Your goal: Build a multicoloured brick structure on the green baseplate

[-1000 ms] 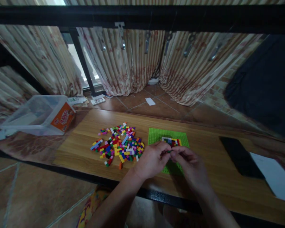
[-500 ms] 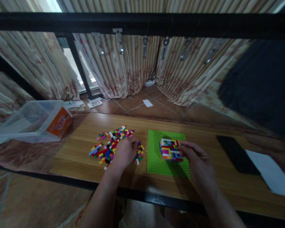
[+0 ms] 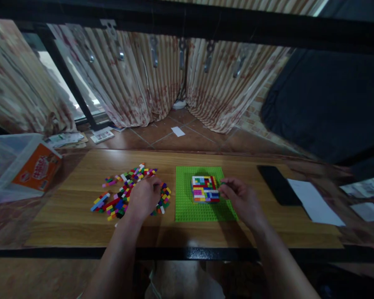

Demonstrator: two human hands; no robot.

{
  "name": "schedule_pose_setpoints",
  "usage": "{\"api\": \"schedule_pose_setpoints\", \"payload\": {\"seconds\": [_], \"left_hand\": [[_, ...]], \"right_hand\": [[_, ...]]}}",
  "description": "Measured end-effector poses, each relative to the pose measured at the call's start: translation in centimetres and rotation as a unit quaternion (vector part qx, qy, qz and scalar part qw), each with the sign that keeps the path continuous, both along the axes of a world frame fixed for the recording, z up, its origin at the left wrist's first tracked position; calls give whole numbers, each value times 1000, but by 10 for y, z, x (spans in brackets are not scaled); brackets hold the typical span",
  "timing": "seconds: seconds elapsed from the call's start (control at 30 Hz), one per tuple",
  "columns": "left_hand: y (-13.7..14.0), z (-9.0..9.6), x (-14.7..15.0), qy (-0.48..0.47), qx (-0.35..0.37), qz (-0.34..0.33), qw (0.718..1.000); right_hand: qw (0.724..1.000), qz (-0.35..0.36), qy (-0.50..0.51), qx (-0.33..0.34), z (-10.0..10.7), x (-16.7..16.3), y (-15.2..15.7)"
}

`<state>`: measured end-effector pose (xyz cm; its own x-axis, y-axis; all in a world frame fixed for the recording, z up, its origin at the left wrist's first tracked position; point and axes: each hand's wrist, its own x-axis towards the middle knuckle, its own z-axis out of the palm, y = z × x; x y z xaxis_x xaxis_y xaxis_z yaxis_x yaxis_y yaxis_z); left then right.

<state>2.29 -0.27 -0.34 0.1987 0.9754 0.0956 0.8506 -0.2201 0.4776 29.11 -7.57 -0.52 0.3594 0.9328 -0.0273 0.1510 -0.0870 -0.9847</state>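
A square block built of many-coloured toy bricks (image 3: pixel 202 198) rests on the green baseplate (image 3: pixel 183 214). Just off the block's right side, my right hand (image 3: pixel 241 199) pinches what looks like a small dark green brick (image 3: pixel 223 183) between thumb and fingertips. To the left lies a loose heap of small coloured bricks (image 3: pixel 120 203). My left hand (image 3: pixel 145 195) is over the heap's right part, its fingers curled down and pressed together. Whatever sits in those fingertips is hidden.
A clear plastic bin with an orange label (image 3: pixel 39 168) stands at the far left. On the right of the wooden table (image 3: pixel 81 230) lie a flat black object (image 3: pixel 279 185) and a white sheet (image 3: pixel 314 203). Curtains (image 3: pixel 137 83) hang behind.
The view has swung to the right. My right hand has drawn slightly away from the block's right edge, and the dark green piece now shows. My left hand stays over the heap.
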Motion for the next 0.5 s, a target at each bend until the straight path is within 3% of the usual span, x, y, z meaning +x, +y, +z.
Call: {"api": "schedule_pose_setpoints", "payload": {"seconds": [0.2,0.33,0.5], "left_hand": [[-7,3,19,-136,36,-29,990],[-22,-1,44,-246,-14,-58,967],[-37,-6,69,-266,-57,-68,960]], "right_hand": [[995,42,-89,14,-3,5,-7],[991,36,-122,49,-8,7,-9],[987,74,-135,35,-11,6,-12]]}}
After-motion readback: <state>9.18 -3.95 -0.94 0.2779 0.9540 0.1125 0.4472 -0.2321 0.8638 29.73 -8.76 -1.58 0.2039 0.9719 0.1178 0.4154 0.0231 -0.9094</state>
